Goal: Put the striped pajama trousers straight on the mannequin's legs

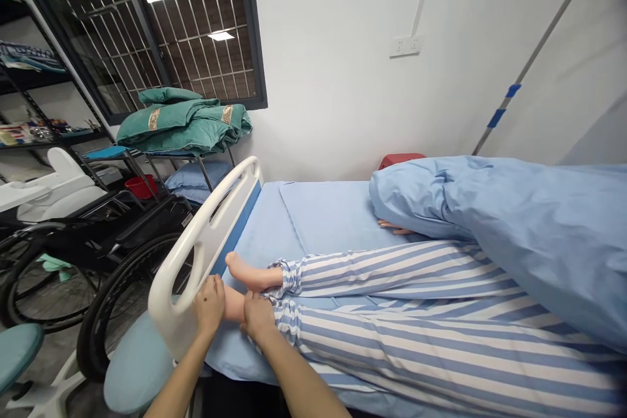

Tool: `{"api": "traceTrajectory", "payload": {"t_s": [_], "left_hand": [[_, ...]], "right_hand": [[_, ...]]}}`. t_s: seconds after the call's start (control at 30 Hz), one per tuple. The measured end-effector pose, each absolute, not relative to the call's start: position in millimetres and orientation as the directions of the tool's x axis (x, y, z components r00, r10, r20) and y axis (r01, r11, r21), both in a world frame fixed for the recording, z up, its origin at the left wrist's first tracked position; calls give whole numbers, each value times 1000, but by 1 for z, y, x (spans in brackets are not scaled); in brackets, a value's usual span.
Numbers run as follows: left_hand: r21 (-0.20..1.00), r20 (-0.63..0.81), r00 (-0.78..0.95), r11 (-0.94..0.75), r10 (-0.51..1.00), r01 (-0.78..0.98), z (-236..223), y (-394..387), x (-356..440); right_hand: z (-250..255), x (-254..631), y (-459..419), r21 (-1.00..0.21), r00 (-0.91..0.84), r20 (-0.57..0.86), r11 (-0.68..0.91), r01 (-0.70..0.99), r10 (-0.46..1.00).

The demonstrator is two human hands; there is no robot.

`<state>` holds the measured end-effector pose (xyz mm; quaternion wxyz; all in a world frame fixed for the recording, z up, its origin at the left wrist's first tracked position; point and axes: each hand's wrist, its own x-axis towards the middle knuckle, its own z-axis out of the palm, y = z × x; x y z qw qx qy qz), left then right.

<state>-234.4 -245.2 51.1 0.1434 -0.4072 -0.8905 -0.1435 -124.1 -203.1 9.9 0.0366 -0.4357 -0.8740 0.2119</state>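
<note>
From the head view, we are cupping a bare foot (234, 305) between our left hand (209, 305) and right hand (258, 315), both grips closing around it, just beside the white bed footboard (196, 255). The other foot (249, 272) is lying close by on the blue sheet (318, 209) — striped trousers (392, 320) are stretching up the bed.

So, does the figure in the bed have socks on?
No, both feet are bare: the upper foot shows past the striped pajama trousers, and the lower foot lies between the left hand and right hand.
</note>
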Motion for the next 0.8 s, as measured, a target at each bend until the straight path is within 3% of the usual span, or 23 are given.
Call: {"api": "traceTrajectory", "payload": {"t_s": [0.1,0.23,0.37,0.57,0.8], "left_hand": [[104,356,-605,613,712,783,53,-251,-234],[-119,245,-544,582,802,805,69,-251,-237],[-269,73,-412,416,908,869,87,-241,-242],[-323,-85,-271,231,959,918,95,-219,-237],[-306,-96,-237,198,967,931,92,-212,-236]], "right_hand": [[10,-123,-204,-400,-617,-106,534,745,780],[7,-123,-204,-395,-622,-81,548,738,779],[6,-123,-204,-382,-617,-81,547,745,783],[13,-118,-206,-383,-653,-84,581,718,752],[9,-120,-204,-387,-642,-78,571,724,763]]}}
